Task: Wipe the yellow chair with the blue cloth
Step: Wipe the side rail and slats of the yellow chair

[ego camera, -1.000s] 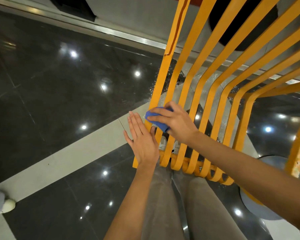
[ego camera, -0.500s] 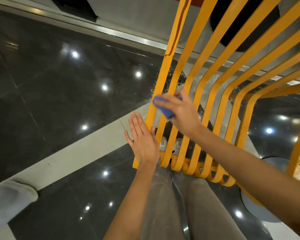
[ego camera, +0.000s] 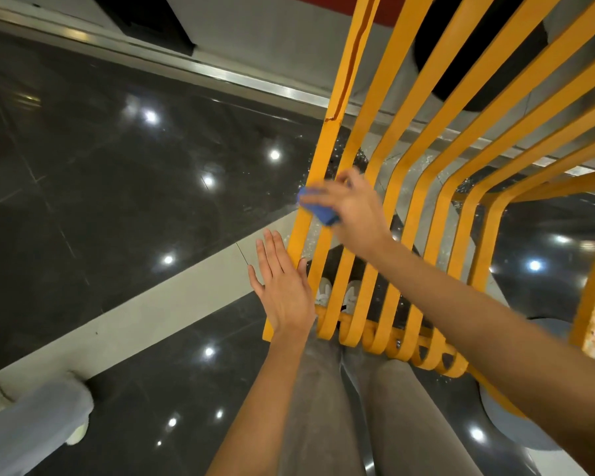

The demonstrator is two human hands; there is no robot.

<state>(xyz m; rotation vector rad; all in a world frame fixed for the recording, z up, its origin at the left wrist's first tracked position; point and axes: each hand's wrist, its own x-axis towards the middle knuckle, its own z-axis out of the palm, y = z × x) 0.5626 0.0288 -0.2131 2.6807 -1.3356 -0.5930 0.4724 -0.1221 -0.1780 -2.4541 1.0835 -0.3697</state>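
Observation:
The yellow chair (ego camera: 395, 159) is made of several curved slats that run up and away from me, joined by a bar near my knees. My right hand (ego camera: 354, 207) grips a bunched blue cloth (ego camera: 318, 206) and presses it on the two leftmost slats, about halfway up. My left hand (ego camera: 284, 286) lies flat with fingers together and straight against the outer edge of the leftmost slat, lower down, holding nothing. The leftmost slat has a crack higher up.
A glossy black tiled floor (ego camera: 117, 201) with a pale stripe lies to the left. Another person's grey trouser leg and shoe (ego camera: 31, 424) stand at the bottom left. My own legs (ego camera: 358, 424) are under the chair bar. A round grey base (ego camera: 516, 427) sits at the lower right.
My right hand has slid the blue cloth upward along the left slats, away from me. My left hand stayed in place. The other person's leg stepped into view at bottom left.

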